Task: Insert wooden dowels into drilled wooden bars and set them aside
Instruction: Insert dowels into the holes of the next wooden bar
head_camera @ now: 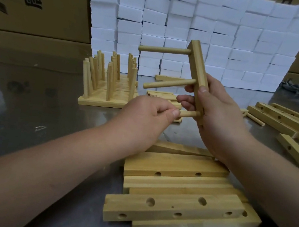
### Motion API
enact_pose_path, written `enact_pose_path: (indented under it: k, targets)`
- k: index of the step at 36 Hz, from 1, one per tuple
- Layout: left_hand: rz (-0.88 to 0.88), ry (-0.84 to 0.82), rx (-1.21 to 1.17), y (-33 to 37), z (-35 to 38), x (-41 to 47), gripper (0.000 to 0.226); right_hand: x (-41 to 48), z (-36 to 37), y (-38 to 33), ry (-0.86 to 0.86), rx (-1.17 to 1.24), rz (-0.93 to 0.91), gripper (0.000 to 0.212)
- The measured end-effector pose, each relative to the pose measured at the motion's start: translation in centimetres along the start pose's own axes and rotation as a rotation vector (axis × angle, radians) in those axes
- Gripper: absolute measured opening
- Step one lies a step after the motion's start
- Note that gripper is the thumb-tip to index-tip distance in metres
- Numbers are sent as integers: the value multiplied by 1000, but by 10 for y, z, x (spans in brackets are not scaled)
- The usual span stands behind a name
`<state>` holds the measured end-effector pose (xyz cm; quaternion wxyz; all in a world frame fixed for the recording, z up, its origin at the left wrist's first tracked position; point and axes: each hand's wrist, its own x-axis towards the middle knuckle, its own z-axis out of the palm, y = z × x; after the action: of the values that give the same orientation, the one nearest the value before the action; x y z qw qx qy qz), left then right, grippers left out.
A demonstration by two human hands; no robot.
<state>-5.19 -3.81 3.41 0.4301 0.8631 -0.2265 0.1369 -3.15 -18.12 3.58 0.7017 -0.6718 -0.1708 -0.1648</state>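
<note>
My right hand (pixel 217 113) grips a drilled wooden bar (pixel 197 62), held nearly upright above the table. Two dowels stick out of it to the left: the top dowel (pixel 164 50) and the middle dowel (pixel 169 83). My left hand (pixel 150 117) pinches a third dowel (pixel 190 114), whose end sits in the bar's lowest hole. Finished bars with upright dowels (pixel 109 82) stand together at the back left. A pile of loose dowels (pixel 163 96) lies behind my hands, partly hidden by them.
A stack of drilled bars (pixel 171 205) lies close in front on the metal table (pixel 33 111). More drilled bars (pixel 282 119) lie to the right. White foam blocks (pixel 210 27) form a wall at the back, with cardboard boxes (pixel 38 1) at the left.
</note>
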Motion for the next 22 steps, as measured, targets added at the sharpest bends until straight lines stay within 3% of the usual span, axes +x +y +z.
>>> enact_pose_path:
  k: [3, 8, 12, 15, 18, 22]
  targets:
    - [-56, -19, -69, 0, -1, -1, 38, -1, 1, 0, 0, -9, -20, 27]
    - [-77, 0, -45, 0, -1, 2, 38, 0, -2, -1, 0, -3, 20, 29]
    - [-103, -40, -76, -2, -6, 2, 48, 4, 0, 5, 79, -72, 111, 42]
    - [-124, 2, -133, -8, -12, 3, 44, 12, -7, 3, 169, 3, 201, 47]
    - [-170, 124, -191, -18, -18, 9, 37, 17, -19, -5, 227, 233, 300, 29]
    - [-223, 216, -73, -34, -19, 17, 19, 16, -31, -12, 84, 342, 492, 27]
